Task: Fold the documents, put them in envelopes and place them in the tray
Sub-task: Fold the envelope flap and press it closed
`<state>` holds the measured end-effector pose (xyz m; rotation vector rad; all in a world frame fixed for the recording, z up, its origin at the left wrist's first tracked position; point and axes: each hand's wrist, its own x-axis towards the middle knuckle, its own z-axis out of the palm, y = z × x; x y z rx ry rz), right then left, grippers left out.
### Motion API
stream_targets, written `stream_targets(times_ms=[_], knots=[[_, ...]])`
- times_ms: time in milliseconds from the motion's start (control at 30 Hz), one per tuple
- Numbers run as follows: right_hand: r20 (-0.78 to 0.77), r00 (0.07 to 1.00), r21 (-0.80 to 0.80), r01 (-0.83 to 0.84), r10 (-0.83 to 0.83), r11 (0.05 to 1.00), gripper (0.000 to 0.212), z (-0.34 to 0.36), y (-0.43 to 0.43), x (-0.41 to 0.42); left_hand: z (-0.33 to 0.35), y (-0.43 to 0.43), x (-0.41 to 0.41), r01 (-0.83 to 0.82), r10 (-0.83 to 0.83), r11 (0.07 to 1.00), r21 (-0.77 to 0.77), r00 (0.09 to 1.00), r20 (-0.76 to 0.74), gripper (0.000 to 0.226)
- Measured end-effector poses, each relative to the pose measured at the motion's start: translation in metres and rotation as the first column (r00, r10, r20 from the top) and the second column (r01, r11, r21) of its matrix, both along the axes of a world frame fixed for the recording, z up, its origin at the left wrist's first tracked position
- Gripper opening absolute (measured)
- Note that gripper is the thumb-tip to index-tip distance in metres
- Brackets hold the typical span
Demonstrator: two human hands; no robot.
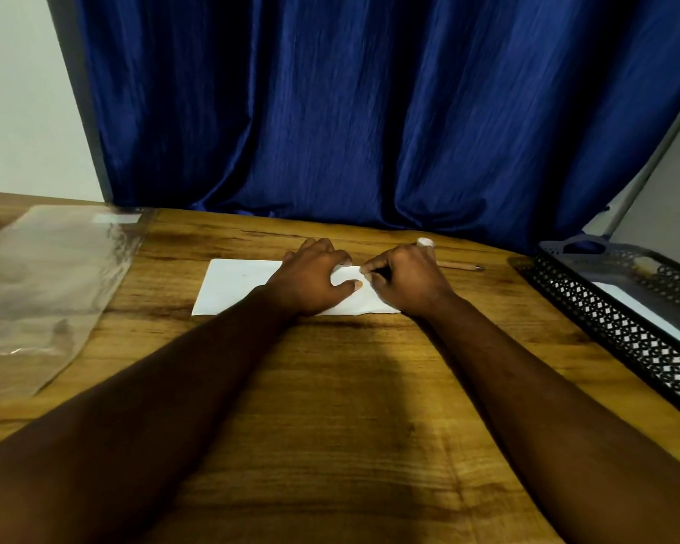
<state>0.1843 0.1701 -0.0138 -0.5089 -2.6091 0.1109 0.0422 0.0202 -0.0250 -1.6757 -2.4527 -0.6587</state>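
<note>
A white folded paper (232, 286) lies flat on the wooden table (330, 386), long side toward me. My left hand (311, 276) rests on its middle, fingers and thumb spread and pressing down. My right hand (405, 278) sits on the paper's right part with curled fingers, and its fingertips pinch the paper next to the left thumb. The right end of the paper is hidden under that hand. A black mesh tray (613, 327) stands at the right edge of the table with a white envelope (644, 312) lying in it.
A pencil (460, 266) lies just behind my right hand, and a small white cap-like object (424, 242) peeks over it. A clear plastic sleeve (44, 284) covers the table's left side. A blue curtain (350, 111) hangs behind the table.
</note>
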Motion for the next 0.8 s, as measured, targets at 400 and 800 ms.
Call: stream_targets(times_ms=[400,800], knots=[[-0.015,0.995,-0.421,-0.096,0.099,0.902,0.028,0.006,0.001,0.021,0.000,-0.001,0.000,0.004,-0.004,1.000,-0.007,1.000,-0.006,0.055],[-0.259,0.946,-0.650,-0.023,-0.194,0.760,0.011,-0.002,0.005,0.018,0.004,-0.004,0.005,0.001,-0.003,0.997,0.074,1.000,0.028,0.044]])
